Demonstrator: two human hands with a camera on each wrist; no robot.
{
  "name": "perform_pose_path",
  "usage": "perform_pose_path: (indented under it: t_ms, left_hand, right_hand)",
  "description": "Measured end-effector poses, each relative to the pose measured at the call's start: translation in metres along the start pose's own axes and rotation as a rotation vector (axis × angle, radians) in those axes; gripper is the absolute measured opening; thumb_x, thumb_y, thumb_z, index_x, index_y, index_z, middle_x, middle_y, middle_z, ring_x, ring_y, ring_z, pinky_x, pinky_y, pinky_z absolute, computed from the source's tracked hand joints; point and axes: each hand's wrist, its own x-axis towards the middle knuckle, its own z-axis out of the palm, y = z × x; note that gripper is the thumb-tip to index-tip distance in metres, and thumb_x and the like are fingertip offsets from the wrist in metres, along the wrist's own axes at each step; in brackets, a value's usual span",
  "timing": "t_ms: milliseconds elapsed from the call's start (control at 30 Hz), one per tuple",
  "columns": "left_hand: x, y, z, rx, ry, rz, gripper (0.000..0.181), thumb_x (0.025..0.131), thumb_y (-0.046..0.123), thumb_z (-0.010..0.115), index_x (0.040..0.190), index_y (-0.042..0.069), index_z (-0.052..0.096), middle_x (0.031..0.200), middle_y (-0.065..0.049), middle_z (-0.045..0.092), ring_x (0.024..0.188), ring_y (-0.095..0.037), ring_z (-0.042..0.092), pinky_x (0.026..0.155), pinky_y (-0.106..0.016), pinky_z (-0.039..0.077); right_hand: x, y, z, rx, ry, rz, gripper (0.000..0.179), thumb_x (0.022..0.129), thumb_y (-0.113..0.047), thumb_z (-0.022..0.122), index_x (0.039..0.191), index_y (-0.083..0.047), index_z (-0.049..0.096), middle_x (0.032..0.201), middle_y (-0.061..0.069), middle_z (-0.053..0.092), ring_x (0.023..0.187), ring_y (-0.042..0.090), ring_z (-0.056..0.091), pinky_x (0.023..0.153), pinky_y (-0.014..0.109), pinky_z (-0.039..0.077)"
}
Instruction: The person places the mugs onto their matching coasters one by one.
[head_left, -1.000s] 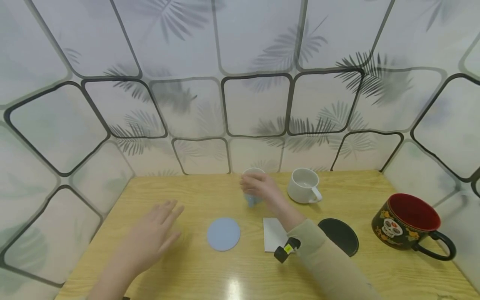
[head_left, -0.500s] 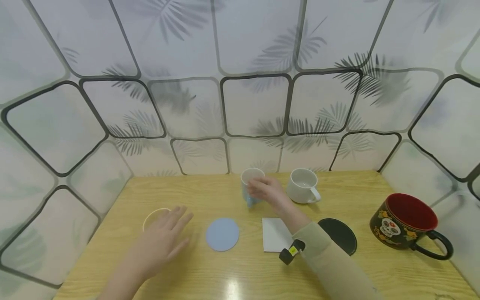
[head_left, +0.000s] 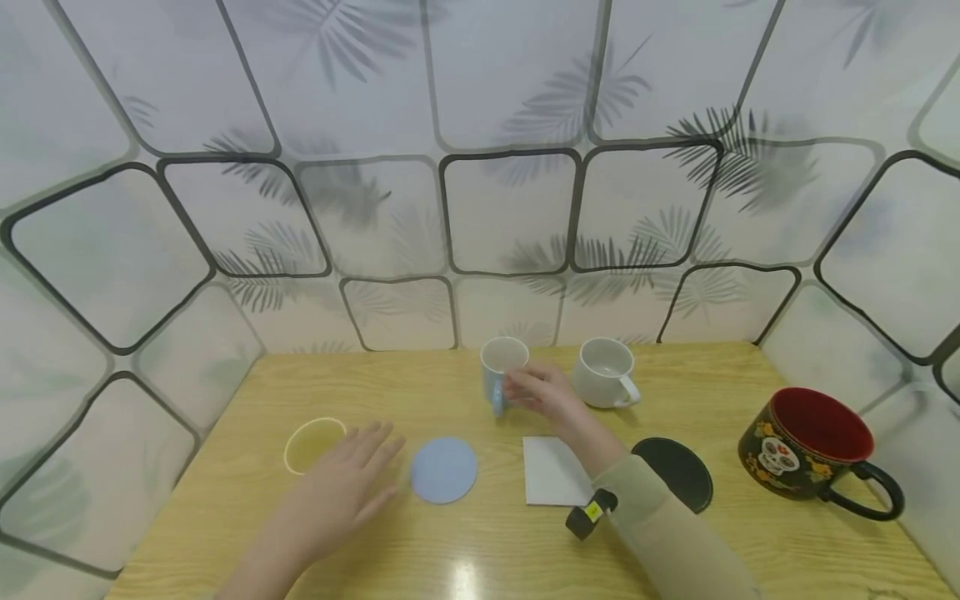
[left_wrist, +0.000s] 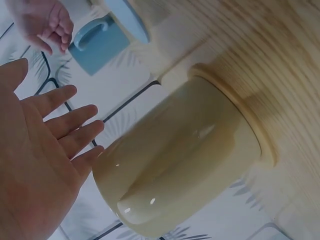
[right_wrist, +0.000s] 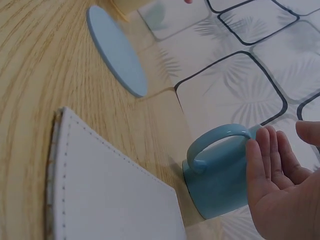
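In the head view a yellow mug (head_left: 315, 446) stands at the left, its colour close to the tabletop's. My left hand (head_left: 341, 496) hovers to its right with fingers extended. From the left wrist, that same hand (left_wrist: 40, 155) shows its palm beside the yellow mug (left_wrist: 175, 155), which sits on a round yellowish coaster (left_wrist: 240, 105). My right hand (head_left: 543, 392) is at the right side of a light blue mug (head_left: 493, 375). In the right wrist view its fingers are nearly straight and overlap the blue mug (right_wrist: 225, 170) near the handle; contact cannot be judged.
A round light blue coaster (head_left: 444, 471) lies between the hands. A white square coaster (head_left: 553, 471) is partly under my right forearm, with a black round coaster (head_left: 678, 473) beyond. A white mug (head_left: 604, 372) stands behind; a black skull mug (head_left: 802, 446) is far right.
My left hand has moved right, uncovering the yellow mug. My right hand has drawn slightly right and toward me, so more of the blue mug shows.
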Motion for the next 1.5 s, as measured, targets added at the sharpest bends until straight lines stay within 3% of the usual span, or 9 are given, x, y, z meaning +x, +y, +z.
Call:
perform_pose_path:
  t_ms: [167,300,600,967,1500]
  left_hand:
    - [0.001,0.003,0.003,0.013,0.021,0.014,0.059,0.102,0.038,0.069,0.152,0.009,0.057,0.160,-0.016,0.054,0.148,-0.038,0.053,0.124,-0.056,0.042]
    - [0.001,0.005,0.006,0.003,-0.002,0.000,0.058,0.102,0.038,0.068,0.152,0.009,0.057,0.160,-0.016,0.054,0.147,-0.038,0.053,0.123,-0.057,0.043]
    - [0.003,0.008,0.012,-0.010,-0.053,0.008,0.056,0.104,0.038,0.065,0.151,0.008,0.058,0.159,-0.018,0.054,0.147,-0.038,0.053,0.124,-0.057,0.041]
    - [0.005,0.007,0.024,-0.065,-0.146,-0.016,0.056,0.107,0.038,0.059,0.153,0.006,0.055,0.160,-0.021,0.052,0.149,-0.041,0.051,0.126,-0.059,0.039]
    - [0.014,0.007,0.039,-0.071,-0.157,-0.029,0.057,0.108,0.039,0.059,0.151,0.002,0.056,0.157,-0.024,0.055,0.148,-0.043,0.051,0.125,-0.061,0.040]
  right_hand:
    - [0.001,0.008,-0.004,-0.006,0.016,0.030,0.031,0.107,-0.015,0.062,0.125,0.008,0.068,0.090,-0.007,0.078,0.088,0.007,0.074,0.096,0.029,0.064]
    - [0.001,0.014,-0.006,-0.029,0.023,0.055,0.033,0.106,-0.017,0.063,0.127,0.008,0.067,0.091,-0.007,0.077,0.089,0.007,0.074,0.103,0.036,0.062]
    - [0.002,0.024,-0.008,0.003,0.012,0.074,0.032,0.107,-0.014,0.060,0.127,0.009,0.066,0.091,-0.006,0.077,0.086,0.006,0.074,0.090,0.023,0.064]
    - [0.002,0.031,-0.009,0.035,0.017,0.089,0.028,0.107,-0.010,0.060,0.125,0.010,0.067,0.092,-0.004,0.077,0.088,0.008,0.075,0.089,0.025,0.065]
    - [0.005,0.036,-0.009,0.095,0.034,0.134,0.032,0.106,-0.008,0.060,0.129,0.013,0.063,0.089,-0.001,0.078,0.084,0.009,0.075,0.087,0.025,0.066]
